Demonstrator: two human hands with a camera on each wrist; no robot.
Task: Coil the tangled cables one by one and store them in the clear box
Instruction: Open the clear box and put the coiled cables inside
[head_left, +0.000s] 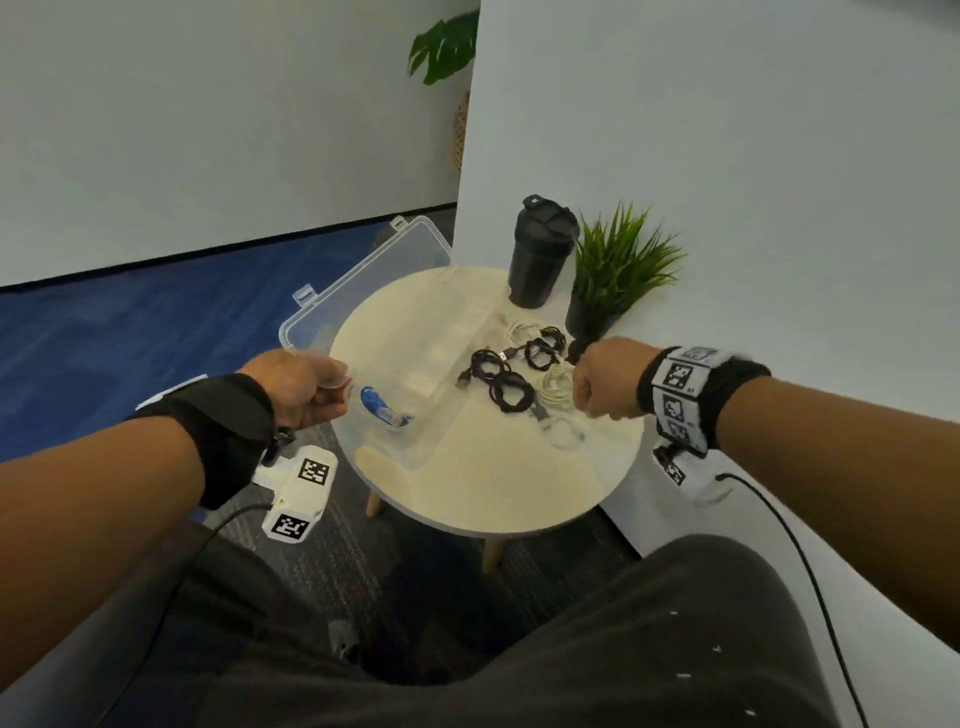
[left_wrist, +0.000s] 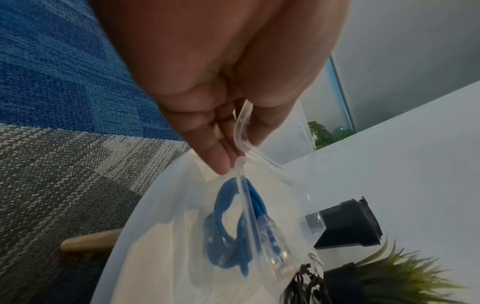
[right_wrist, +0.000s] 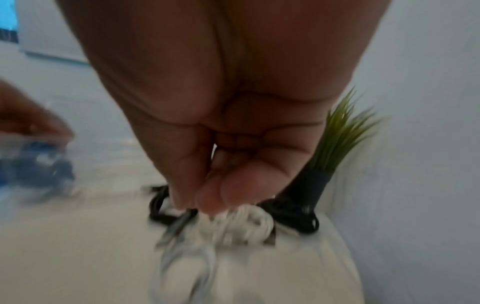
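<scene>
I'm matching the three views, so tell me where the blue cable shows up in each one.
Head: the blue cable lies coiled inside the clear box, left of centre, just right of the left hand.
Left wrist: lower centre, seen through the box wall, below the fingers.
Right wrist: a blurred blue patch at the left edge.
Shared landmark: the grass plant.

round table (head_left: 519, 499) | on it: clear box (head_left: 415, 457), cables (head_left: 511, 371), black bottle (head_left: 540, 249), potted plant (head_left: 618, 270)
</scene>
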